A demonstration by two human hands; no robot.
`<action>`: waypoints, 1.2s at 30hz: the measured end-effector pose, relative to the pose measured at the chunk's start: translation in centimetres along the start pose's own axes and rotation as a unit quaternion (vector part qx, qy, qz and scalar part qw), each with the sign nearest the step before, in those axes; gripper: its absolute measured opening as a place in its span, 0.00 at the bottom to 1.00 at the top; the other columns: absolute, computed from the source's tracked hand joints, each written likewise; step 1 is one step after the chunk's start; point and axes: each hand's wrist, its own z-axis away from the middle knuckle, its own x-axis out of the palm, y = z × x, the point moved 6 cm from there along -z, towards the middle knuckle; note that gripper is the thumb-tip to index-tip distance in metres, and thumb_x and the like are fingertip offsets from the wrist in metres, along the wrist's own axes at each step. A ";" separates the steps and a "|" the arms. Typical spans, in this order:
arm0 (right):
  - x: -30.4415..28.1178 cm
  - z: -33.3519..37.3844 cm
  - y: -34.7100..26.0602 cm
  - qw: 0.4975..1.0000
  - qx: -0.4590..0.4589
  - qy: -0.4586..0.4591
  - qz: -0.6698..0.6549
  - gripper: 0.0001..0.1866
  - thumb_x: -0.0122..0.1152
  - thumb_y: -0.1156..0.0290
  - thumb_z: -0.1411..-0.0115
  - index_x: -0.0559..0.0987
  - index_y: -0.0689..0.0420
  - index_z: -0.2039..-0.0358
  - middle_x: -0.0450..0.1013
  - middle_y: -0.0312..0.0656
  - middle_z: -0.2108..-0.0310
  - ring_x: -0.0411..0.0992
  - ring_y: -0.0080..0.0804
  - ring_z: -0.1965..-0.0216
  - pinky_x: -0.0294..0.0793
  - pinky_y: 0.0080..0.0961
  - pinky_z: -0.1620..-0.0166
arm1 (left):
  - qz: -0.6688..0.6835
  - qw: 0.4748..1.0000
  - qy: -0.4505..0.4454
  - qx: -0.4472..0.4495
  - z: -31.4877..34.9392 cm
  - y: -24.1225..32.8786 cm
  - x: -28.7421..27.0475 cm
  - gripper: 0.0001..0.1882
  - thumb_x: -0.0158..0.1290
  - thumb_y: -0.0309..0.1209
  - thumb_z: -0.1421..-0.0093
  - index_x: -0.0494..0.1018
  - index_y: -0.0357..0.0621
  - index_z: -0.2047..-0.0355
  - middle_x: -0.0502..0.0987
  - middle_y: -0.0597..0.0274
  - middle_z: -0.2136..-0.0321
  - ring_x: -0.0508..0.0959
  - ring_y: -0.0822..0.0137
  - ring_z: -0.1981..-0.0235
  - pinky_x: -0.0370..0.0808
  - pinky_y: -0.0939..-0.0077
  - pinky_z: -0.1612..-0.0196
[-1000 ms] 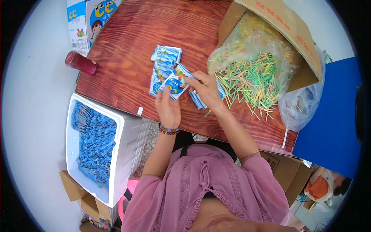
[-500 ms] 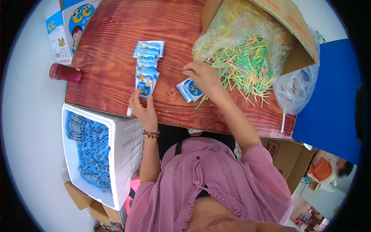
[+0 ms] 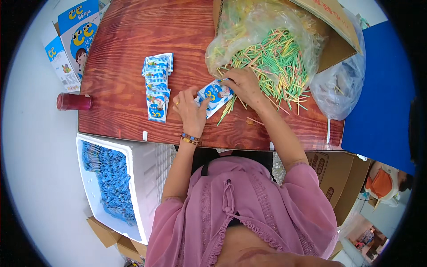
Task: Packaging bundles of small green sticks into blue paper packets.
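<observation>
A blue-and-white candy packet (image 3: pixel 215 97) lies tilted on the table, between my two hands. My left hand (image 3: pixel 191 113) is at its left side, the thumb against the packet and the fingers curled beside it. My right hand (image 3: pixel 247 88) pinches the packet's upper right corner; the fingertips are partly hidden, so I cannot tell whether a stick is in them too. Left of my hands, several matching packets (image 3: pixel 157 100) overlap in a column. Thin pastel sticks (image 3: pixel 278 66) in green, yellow and pink spill from a clear plastic bag (image 3: pixel 220 49) right beside my right hand.
The bag rests in an open cardboard box (image 3: pixel 340 51) at the far right of the wooden table (image 3: pixel 120 66). A red-pink jar (image 3: pixel 74 101) and printed cartons (image 3: pixel 78 33) stand on the left. A white foam box (image 3: pixel 138 178) holding many blue packets is below the table's left edge.
My left hand has left the packet column and moved right to the single packet. My right hand has come down onto that packet's corner. The whole view has shifted slightly.
</observation>
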 end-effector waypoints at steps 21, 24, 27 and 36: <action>1.4 1.9 -0.7 0.829 0.212 -0.005 -0.518 0.03 0.62 0.75 0.41 0.79 0.60 0.68 0.76 0.31 0.71 0.71 0.14 0.69 0.70 0.15 0.65 | 0.606 0.765 0.023 -0.217 -0.2 0.2 1.1 0.05 0.57 0.23 0.40 0.78 0.33 0.64 0.80 0.65 0.70 0.76 0.81 0.72 0.73 0.86 0.69; 1.6 2.2 -1.0 0.834 0.219 -0.013 -0.506 0.04 0.62 0.74 0.41 0.79 0.61 0.70 0.76 0.30 0.72 0.70 0.13 0.70 0.69 0.15 0.65 | 0.608 0.767 0.033 -0.202 -0.4 0.2 0.7 0.05 0.57 0.23 0.40 0.78 0.34 0.65 0.80 0.66 0.71 0.76 0.81 0.73 0.73 0.86 0.70; 1.2 2.3 -1.4 0.845 0.217 0.001 -0.489 0.05 0.62 0.73 0.40 0.79 0.61 0.71 0.75 0.29 0.73 0.69 0.12 0.70 0.68 0.14 0.65 | 0.599 0.768 0.029 -0.225 -0.2 0.4 0.9 0.05 0.56 0.23 0.39 0.78 0.34 0.65 0.80 0.67 0.71 0.76 0.81 0.73 0.73 0.86 0.71; -1.3 2.5 -1.2 0.855 0.157 0.059 -0.491 0.06 0.65 0.72 0.44 0.77 0.60 0.69 0.74 0.32 0.64 0.69 0.20 0.60 0.67 0.20 0.54 | 0.678 0.672 0.003 -0.297 0.5 0.4 1.7 0.12 0.52 0.34 0.34 0.76 0.35 0.64 0.80 0.59 0.65 0.80 0.69 0.65 0.78 0.72 0.58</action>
